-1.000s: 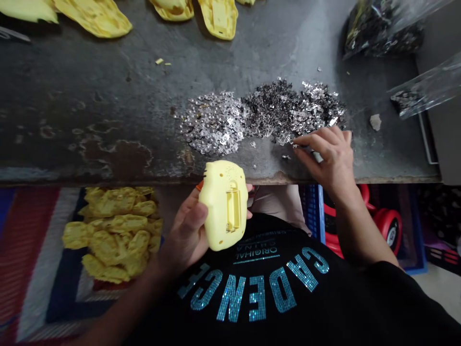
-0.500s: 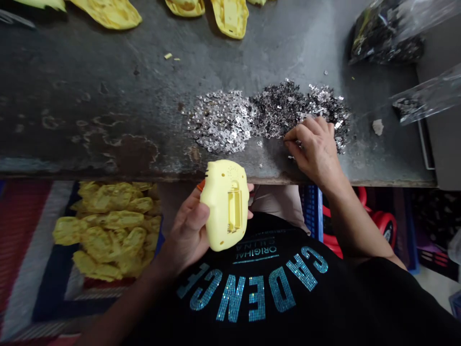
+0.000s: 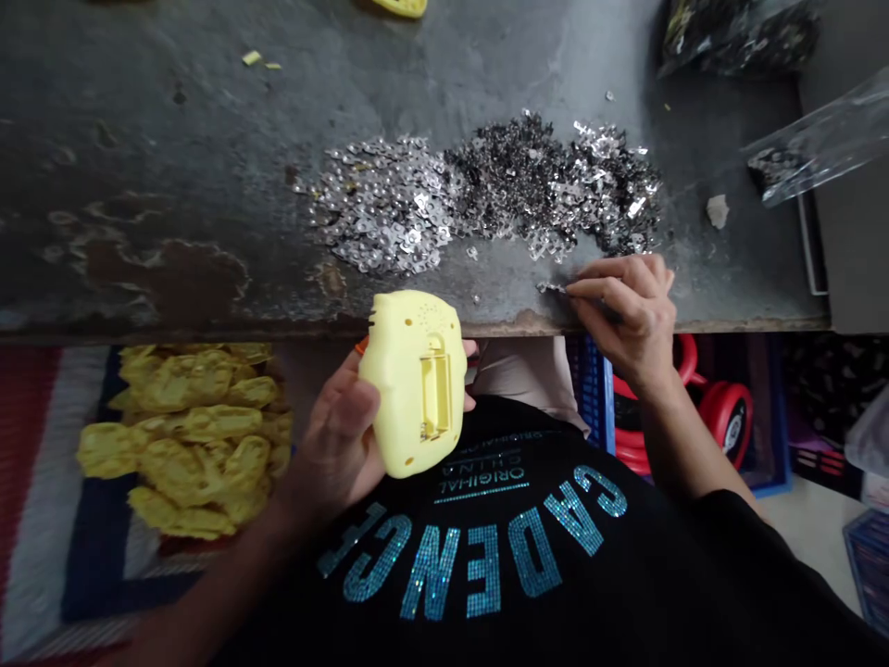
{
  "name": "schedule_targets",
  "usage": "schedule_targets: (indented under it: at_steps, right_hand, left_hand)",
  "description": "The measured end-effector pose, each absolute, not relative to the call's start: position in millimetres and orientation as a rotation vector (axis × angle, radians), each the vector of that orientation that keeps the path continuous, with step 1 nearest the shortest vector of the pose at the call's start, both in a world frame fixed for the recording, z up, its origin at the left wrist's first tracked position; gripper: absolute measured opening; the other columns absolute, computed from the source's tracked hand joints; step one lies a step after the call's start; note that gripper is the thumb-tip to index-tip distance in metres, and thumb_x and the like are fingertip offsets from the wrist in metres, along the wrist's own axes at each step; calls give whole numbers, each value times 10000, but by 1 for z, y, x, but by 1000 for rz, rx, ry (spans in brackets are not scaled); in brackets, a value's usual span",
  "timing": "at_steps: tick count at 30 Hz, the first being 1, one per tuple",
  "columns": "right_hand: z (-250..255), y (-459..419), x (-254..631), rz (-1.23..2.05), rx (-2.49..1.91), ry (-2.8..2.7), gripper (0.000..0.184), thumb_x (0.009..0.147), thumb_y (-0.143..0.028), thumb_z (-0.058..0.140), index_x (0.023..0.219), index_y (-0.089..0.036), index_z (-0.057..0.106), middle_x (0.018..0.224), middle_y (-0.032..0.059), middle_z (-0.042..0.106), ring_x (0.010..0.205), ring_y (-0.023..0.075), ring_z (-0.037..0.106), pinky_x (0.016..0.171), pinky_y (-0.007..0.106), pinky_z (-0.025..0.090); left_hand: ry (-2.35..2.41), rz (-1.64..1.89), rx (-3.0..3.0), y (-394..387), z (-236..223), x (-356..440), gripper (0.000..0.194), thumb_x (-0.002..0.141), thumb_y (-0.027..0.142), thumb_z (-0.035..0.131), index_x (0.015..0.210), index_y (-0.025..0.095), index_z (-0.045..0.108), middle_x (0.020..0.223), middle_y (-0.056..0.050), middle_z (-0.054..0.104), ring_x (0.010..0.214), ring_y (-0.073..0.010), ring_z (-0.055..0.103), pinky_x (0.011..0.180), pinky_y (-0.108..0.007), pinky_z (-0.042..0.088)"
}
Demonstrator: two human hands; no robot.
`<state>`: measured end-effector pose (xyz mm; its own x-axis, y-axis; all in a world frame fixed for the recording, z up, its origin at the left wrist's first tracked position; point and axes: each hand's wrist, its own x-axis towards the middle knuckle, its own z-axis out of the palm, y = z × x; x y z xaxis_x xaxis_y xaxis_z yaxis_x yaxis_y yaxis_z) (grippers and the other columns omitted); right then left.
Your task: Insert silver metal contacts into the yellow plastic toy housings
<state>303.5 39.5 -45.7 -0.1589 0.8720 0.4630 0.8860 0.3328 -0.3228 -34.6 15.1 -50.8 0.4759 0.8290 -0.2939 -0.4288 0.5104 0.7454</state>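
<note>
My left hand (image 3: 347,421) grips a yellow plastic housing (image 3: 403,371) by its left side, thumb on its face and fingertips round its far edge. An oblong battery compartment (image 3: 436,394) faces me, with metal at its lower end, and small screw holes lie near the corners. My right hand (image 3: 625,310) is over the table's front edge with thumb and finger pinched at a small metal piece (image 3: 551,288). In front of it spread piles of small parts: flat silvery metal plates (image 3: 389,204) on the left, darker metal bits (image 3: 510,167) in the middle and bright ones (image 3: 615,190) on the right.
A worn grey metal table (image 3: 278,111) runs across the view. Plastic bags of metal parts (image 3: 740,37) lie at the right, near a white scrap (image 3: 718,211). Below are stacked yellow housings (image 3: 201,435) at left and a blue crate (image 3: 764,463) with red wheeled things at right.
My right hand has drawn back from the pile toward the table edge, its fingertips pinched together. The view has shifted a little; my left hand still grips the yellow housing.
</note>
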Motion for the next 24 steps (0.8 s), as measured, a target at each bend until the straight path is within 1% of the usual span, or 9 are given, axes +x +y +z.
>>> schedule_targets:
  at_steps: [3, 5, 7, 9, 13, 17, 21, 22, 24]
  right_hand:
    - [-44, 40, 300, -25, -1618, -1998, 124, 1144, -321, 701, 1146, -369, 814, 1186, 23, 819, 1163, 309, 662, 1029, 544, 432]
    - [-45, 45, 295, -21, -1627, -2039, 124, 1144, -332, 691, 1179, -371, 804, 1249, 35, 800, 1220, 329, 628, 1049, 561, 428]
    - [-46, 54, 291, -15, -1636, -2090, 119, 1134, -370, 707, 1220, -357, 788, 1326, 52, 778, 1277, 351, 598, 1067, 576, 427]
    - [-46, 61, 287, 2, -1654, -2131, 128, 1119, -405, 731, 1208, -329, 782, 1363, 69, 765, 1305, 368, 582, 1086, 593, 428]
    - [-42, 66, 282, 67, -1603, -2204, 119, 1139, -375, 700, 1123, -307, 796, 1310, 62, 777, 1286, 359, 594, 1089, 598, 432]
    - [-44, 61, 279, 130, -1433, -2272, 177, 1179, -363, 657, 1183, -346, 833, 1259, 32, 798, 1268, 326, 627, 1024, 537, 443]
    - [-49, 57, 280, 130, -1453, -2214, 154, 1157, -378, 711, 1200, -353, 857, 1255, 31, 812, 1259, 330, 650, 1031, 545, 445]
    - [-47, 56, 280, 139, -1447, -2199, 147, 1151, -374, 720, 1180, -353, 862, 1236, 29, 815, 1249, 330, 655, 1039, 549, 448]
    - [-38, 52, 279, 191, -1375, -2170, 138, 1147, -380, 728, 1162, -352, 863, 1177, 21, 823, 1192, 312, 684, 1033, 536, 466]
  left_hand:
    - [697, 814, 665, 16, -54, -37, 831, 1023, 848, 718, 1608, 257, 717, 1597, -189, 777, 1073, -329, 878, 923, -434, 754]
    - [675, 802, 663, 17, -56, -38, 837, 1031, 849, 699, 1625, 260, 703, 1600, -192, 774, 1069, -342, 886, 932, -441, 754]
    - [651, 778, 653, 18, -57, -38, 810, 1054, 824, 680, 1638, 263, 691, 1617, -187, 766, 1074, -340, 888, 945, -439, 754]
    - [624, 778, 647, 19, -56, -38, 795, 1067, 806, 677, 1637, 253, 692, 1615, -183, 768, 1082, -331, 887, 955, -426, 753]
    - [629, 835, 652, 17, -47, -28, 786, 1078, 797, 679, 1605, 214, 708, 1563, -186, 799, 1053, -306, 896, 930, -386, 758]
    - [677, 900, 593, 13, -35, -12, 765, 1079, 798, 685, 1499, 162, 756, 1430, -178, 862, 945, -259, 894, 852, -344, 759]
    - [694, 882, 552, 14, -30, -5, 718, 1062, 736, 756, 1533, 196, 720, 1408, -161, 869, 1049, -279, 881, 843, -355, 751]
    - [687, 859, 536, 15, -28, -4, 714, 1058, 729, 765, 1534, 200, 714, 1396, -162, 871, 1050, -283, 880, 838, -354, 746]
    - [648, 794, 504, 17, -26, -2, 682, 1060, 713, 770, 1498, 193, 719, 1348, -163, 883, 967, -267, 880, 816, -347, 737]
